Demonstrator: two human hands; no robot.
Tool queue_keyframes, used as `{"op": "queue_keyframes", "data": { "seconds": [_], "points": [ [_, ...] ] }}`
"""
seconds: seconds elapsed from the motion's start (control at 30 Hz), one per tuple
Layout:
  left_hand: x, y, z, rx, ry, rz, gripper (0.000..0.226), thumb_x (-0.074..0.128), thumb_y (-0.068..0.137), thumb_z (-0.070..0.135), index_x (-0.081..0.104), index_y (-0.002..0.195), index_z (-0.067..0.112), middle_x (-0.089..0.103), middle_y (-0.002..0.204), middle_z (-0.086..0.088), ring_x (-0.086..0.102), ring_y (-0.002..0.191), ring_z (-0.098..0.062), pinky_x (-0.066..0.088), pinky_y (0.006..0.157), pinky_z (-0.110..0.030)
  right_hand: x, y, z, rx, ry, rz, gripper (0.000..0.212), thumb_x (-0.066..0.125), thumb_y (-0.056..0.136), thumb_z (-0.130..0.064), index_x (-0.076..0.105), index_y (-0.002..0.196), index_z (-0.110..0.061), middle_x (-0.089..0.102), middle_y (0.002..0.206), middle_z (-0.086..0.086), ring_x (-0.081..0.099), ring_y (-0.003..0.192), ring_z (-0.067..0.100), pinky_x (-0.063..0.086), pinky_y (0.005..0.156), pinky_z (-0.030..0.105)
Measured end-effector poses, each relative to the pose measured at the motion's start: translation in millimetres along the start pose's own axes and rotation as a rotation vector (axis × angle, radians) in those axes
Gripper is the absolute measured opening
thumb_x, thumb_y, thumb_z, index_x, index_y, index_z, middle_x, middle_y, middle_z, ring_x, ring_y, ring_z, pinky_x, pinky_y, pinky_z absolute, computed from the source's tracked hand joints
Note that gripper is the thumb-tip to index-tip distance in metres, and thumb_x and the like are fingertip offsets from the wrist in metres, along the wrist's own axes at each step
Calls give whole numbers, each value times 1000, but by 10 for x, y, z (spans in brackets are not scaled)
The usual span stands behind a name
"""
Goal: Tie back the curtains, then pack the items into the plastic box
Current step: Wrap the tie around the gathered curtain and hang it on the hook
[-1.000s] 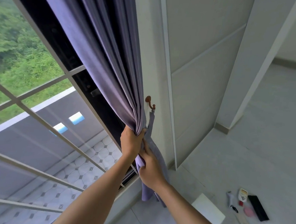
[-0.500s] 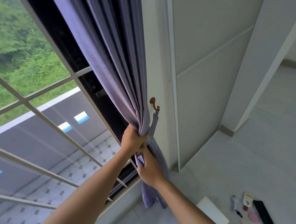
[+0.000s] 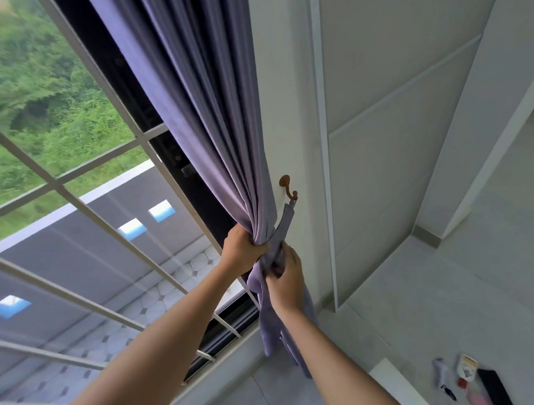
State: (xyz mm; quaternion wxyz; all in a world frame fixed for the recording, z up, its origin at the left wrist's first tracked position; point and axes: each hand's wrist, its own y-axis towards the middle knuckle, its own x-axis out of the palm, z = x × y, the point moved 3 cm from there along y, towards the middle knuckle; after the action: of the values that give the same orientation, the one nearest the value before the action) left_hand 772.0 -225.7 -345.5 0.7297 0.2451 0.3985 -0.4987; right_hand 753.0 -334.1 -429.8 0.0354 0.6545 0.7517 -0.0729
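Left hand (image 3: 243, 248) is clamped around the gathered purple curtain (image 3: 202, 109), bunching the pleats into one thick rope just below the wall hook (image 3: 288, 189). Judged reason: holding the bundle tight and close to the wall leaves slack for the band to pass round it.

Right hand (image 3: 285, 276), touching the left at its 4 o'clock, pinches the matching tieback strip (image 3: 285, 222). The strip's upper end hangs from the hook at 12 o'clock of the hands; its loose end trails down past the right wrist toward 6 o'clock. Whether the strip is fully wrapped round the bundle: cannot tell, the hands cover it.

Packing items wait on the floor at 4 o'clock of the frame: white plastic box lid or box (image 3: 399, 388), black flat case (image 3: 498, 394), pink round item (image 3: 479, 402), small white bottle (image 3: 467, 366). Untouched; well apart from the hands.

Versus a second ago: both hands sit slightly higher against the bundle and nearer the hook, and the right hand has shifted from below the left to beside it. Grip on the curtain unchanged.
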Motion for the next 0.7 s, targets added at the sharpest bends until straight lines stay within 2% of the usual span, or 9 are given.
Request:
{"op": "queue_keyframes", "data": {
  "seconds": [0.07, 0.13, 0.2, 0.27, 0.37, 0.43, 0.53, 0.6, 0.7],
  "points": [
    [-7, 16, -26, -10, -10, -2, 14, 71, 72, 17, 62, 75, 7, 56, 66, 1, 53, 65, -19, 41, 52, -23, -1, 85, 69, -84, -161, 3, 68, 74, 79, -34, 48, 136, -6, 51, 137, 17, 53, 122, 30, 44, 105, 40],
    [-17, 32, -41, -6, -24, -2, 15, 73, 70, 15, 59, 72, 10, 56, 67, -1, 53, 66, -20, 43, 55, -26, 4, 134, 108, -180, -295, 36, 75, 70, 78, -46, 46, 139, -9, 46, 143, 19, 51, 126, 37, 45, 103, 48],
    [-12, 42, -46, 12, -32, 1, 16, 75, 69, 14, 60, 72, 10, 58, 69, -2, 54, 67, -21, 45, 58, -29, 36, 173, 135, -220, -375, 26, 78, 63, 79, -53, 43, 141, -11, 46, 144, 17, 46, 131, 37, 43, 104, 51],
    [15, 22, -45, 23, -24, 19, 17, 77, 70, 15, 65, 79, 7, 59, 74, -2, 54, 71, -20, 46, 61, -29, 81, 209, 129, -207, -372, -18, 79, 52, 76, -60, 40, 141, -18, 55, 137, 8, 51, 126, 30, 46, 101, 49],
    [76, -46, -28, -8, -49, 53, 17, 76, 71, 15, 64, 79, 6, 59, 76, -2, 53, 70, -18, 38, 54, -19, 95, 292, 124, -193, -238, -2, 67, 66, 71, -44, 46, 132, -27, 68, 112, -4, 64, 103, 16, 52, 90, 38],
    [104, -92, -2, -14, -71, 70, 17, 77, 70, 14, 63, 76, 7, 60, 73, -2, 55, 69, -17, 34, 50, -13, 108, 322, 124, -196, -267, 54, 69, 76, 68, -28, 51, 132, -22, 70, 103, 1, 66, 93, 21, 54, 85, 37],
    [116, -138, 46, -17, -115, 108, 18, 79, 71, 15, 63, 77, 8, 61, 74, 0, 56, 70, -14, 37, 50, -9, 144, 315, 154, -192, -356, 142, 61, 79, 68, -22, 60, 126, -15, 69, 86, 7, 63, 76, 27, 55, 71, 40],
    [128, -140, 59, -6, -107, 136, 21, 80, 70, 22, 66, 78, 8, 61, 75, 3, 54, 79, -15, 39, 61, -11, 141, 333, 157, -193, -364, 183, 48, 78, 70, -20, 65, 115, -12, 67, 79, 8, 61, 69, 28, 56, 65, 41],
    [163, -77, 52, 17, 27, 145, 29, 81, 65, 38, 71, 79, 15, 59, 77, 10, 42, 100, -19, 39, 83, -31, 103, 375, 165, -200, -393, 236, 39, 82, 67, -15, 69, 103, -8, 67, 76, 10, 60, 65, 31, 52, 60, 38]
  ]
}}
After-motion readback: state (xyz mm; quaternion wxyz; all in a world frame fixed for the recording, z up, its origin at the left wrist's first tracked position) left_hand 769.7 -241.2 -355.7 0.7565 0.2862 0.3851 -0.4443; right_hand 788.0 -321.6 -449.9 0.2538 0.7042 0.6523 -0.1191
